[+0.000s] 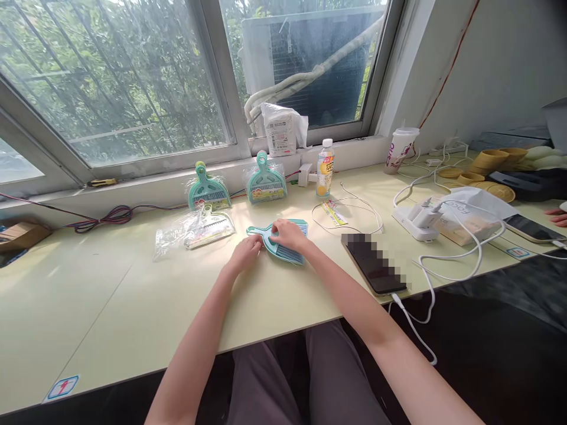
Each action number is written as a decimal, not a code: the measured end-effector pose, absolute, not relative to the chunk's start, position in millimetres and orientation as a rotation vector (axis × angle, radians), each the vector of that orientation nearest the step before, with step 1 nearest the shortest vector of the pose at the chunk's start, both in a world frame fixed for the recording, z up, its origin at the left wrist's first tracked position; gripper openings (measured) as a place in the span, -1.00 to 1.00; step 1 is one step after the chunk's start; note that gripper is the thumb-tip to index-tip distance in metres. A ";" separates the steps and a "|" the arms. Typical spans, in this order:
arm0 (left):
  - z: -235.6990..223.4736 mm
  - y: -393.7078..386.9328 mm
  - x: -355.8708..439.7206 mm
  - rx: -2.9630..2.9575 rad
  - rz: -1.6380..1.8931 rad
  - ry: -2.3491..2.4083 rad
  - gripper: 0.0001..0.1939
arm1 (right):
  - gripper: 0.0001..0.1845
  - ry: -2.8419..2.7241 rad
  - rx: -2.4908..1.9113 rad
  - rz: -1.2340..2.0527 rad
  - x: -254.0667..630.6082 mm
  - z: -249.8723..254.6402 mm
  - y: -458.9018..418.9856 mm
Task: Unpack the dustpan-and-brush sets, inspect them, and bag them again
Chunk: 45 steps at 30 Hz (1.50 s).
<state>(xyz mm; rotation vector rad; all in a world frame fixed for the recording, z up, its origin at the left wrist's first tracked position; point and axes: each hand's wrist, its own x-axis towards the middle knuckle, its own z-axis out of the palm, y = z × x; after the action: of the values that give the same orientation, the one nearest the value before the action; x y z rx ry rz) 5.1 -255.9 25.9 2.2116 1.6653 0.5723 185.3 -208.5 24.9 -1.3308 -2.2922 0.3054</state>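
A small teal dustpan with a brush nested in it (287,252) lies on the table before me, its handle pointing left. My left hand (247,255) is closed at the handle, fingertips against its near edge. Across the middle of the set, my right hand (289,235) has its fingers bent onto the brush, which it partly covers. Just to the left are a crumpled clear plastic bag (170,235) and a pale dustpan set (211,227). Two more teal sets in clear wrap, one on the left (208,192) and one in the middle (266,184), lean against the sill.
A paper label (333,212) lies inside a looped cable. Right of it are a phone (374,262) on a charging cord, a power strip (416,221) and a tissue pack (465,224). A bottle (325,168) and cup (401,150) stand behind. Another person's hand (557,217) shows far right.
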 end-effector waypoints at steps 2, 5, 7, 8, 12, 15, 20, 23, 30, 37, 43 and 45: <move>26.0 -256.2 1.2 2.377 0.540 1.673 -0.81 | -0.88 -2.285 -1.294 0.356 187.4 22.9 -205.4; 28.3 -255.1 -7.0 2.663 0.554 1.721 -0.82 | -0.86 -2.281 -1.256 0.437 189.0 21.5 -201.9; 29.9 -254.2 -11.5 2.846 0.555 1.717 -0.77 | -0.85 -2.294 -1.218 0.480 188.0 21.5 -201.8; 30.2 -253.9 -13.0 2.931 0.522 1.696 -0.76 | -0.84 -2.300 -1.195 0.497 187.2 21.5 -202.2; 26.8 -253.9 -12.6 3.089 0.247 1.653 -0.71 | -0.85 -2.291 -1.155 0.530 184.4 20.7 -203.2; 24.2 -253.8 -7.6 3.096 0.077 1.712 -0.71 | -0.86 -2.284 -1.164 0.545 184.4 19.6 -201.7; 23.1 -251.1 -3.4 3.078 0.030 1.716 -0.71 | -0.88 -2.316 -1.197 0.554 184.8 21.6 -201.8; 18.9 -249.3 -7.0 3.036 0.115 1.708 -0.69 | -0.88 -2.325 -1.242 0.539 184.3 25.4 -205.8; 23.6 -254.2 -3.3 2.560 1.235 1.713 -0.63 | -0.84 -1.987 -1.410 0.471 176.4 38.8 -218.3; 30.4 -261.1 30.1 1.490 1.134 1.201 -0.33 | -0.82 -1.653 -1.336 0.352 169.2 38.4 -217.2; 20.6 -251.7 24.4 1.238 1.221 1.199 -0.34 | -0.68 -1.667 -1.498 0.222 214.8 29.1 -183.9; 18.1 -247.2 14.4 1.197 1.227 1.215 -0.38 | -0.66 -1.596 -1.653 0.049 234.5 22.5 -174.3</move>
<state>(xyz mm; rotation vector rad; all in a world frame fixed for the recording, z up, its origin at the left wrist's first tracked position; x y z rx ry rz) 14.4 -247.2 18.1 1.1966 1.2149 1.2274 234.5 -174.3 22.5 -1.6533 -1.5958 0.0491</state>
